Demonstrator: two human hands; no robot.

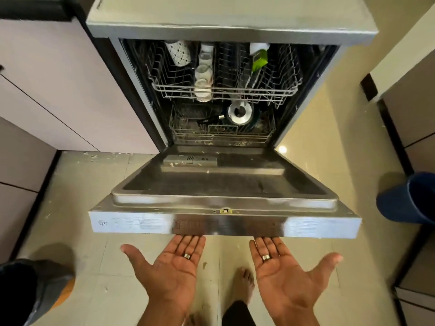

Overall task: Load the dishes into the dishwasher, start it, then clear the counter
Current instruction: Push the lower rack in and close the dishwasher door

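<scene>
The dishwasher door [223, 184] hangs down flat in front of me, its steel edge [223, 225] nearest. My left hand [171, 267] and my right hand [284, 267] are palm-up with straight fingers, their fingertips tucked under that front edge. Neither holds anything. Inside, the upper rack [223, 90] carries a patterned white mug [179, 52], a row of clear glasses [203, 74] and a green-and-white item [259, 57]. The lower rack [221, 132] holds a round white-and-dark dish [240, 112] and a dark-handled utensil [210, 120].
Pale cabinets [58, 90] stand at the left, and a black bin bag [30, 290] sits at the lower left. A blue bucket [409, 198] is on the floor at the right. Crumbs litter the tiled floor [94, 255]. My bare foot [243, 283] shows between my hands.
</scene>
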